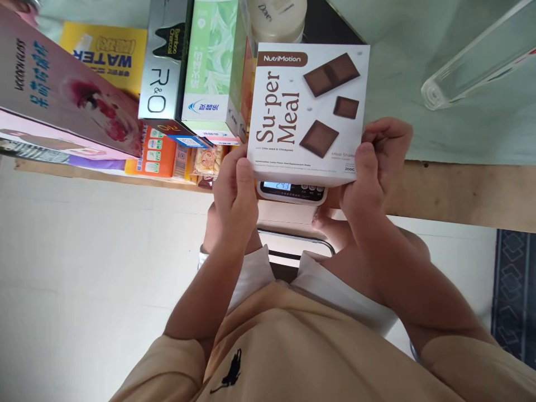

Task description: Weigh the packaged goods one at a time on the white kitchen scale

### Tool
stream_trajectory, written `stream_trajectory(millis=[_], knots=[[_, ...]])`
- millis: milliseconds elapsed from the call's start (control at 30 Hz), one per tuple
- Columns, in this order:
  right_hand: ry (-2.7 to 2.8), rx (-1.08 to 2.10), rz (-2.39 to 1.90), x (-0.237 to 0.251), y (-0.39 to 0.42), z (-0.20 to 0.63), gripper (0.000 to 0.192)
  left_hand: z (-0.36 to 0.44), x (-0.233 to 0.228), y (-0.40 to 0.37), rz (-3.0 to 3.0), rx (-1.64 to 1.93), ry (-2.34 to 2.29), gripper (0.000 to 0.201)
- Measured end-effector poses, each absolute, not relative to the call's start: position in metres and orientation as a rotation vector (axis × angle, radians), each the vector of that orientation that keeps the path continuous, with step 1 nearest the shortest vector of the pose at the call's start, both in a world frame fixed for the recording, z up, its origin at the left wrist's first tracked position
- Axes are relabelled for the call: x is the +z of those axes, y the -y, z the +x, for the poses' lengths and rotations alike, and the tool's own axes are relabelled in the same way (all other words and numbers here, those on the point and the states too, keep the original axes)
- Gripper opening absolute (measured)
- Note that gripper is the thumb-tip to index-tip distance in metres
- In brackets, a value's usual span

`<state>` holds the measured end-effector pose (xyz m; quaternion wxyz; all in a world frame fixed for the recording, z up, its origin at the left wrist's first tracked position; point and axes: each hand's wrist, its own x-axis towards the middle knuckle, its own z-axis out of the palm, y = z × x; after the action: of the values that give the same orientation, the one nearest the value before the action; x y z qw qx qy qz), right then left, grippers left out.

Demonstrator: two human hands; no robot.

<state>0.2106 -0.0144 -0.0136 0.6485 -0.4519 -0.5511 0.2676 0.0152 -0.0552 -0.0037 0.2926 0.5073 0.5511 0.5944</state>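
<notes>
Between both hands I hold a white meal shake box (282,151) with brown lettering and chocolate pieces printed on it. My left hand (235,192) grips its lower left corner, thumb along the edge. On the lower right side, my right hand (371,167) is closed on the box with the thumb on its front. Below the box's bottom edge shows part of a kitchen scale (293,192) with a lit display; the box hides the rest of it.
Left of the box stand a green-and-white carton (215,61), a dark R&O box (163,67), a yellow packet (104,53) and a large pink box (79,95). Behind is a white-lidded jar (278,19). A clear container (473,61) lies at right. The table's wooden edge (460,190) runs in front.
</notes>
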Motion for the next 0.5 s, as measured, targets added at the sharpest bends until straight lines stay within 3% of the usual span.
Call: stream_trajectory(millis=[367,500], knots=[[1.363,0.708,-1.044,-0.0198,0.0123,0.2116,0.046,0.0236,-0.0007,0.0528,1.116,1.56,-1.292,0.042],[1.478,0.835,-1.008,-0.0207,0.0082,0.2169,0.057,0.0258,0.0023,0.0476,1.129,1.549,-1.294,0.052]])
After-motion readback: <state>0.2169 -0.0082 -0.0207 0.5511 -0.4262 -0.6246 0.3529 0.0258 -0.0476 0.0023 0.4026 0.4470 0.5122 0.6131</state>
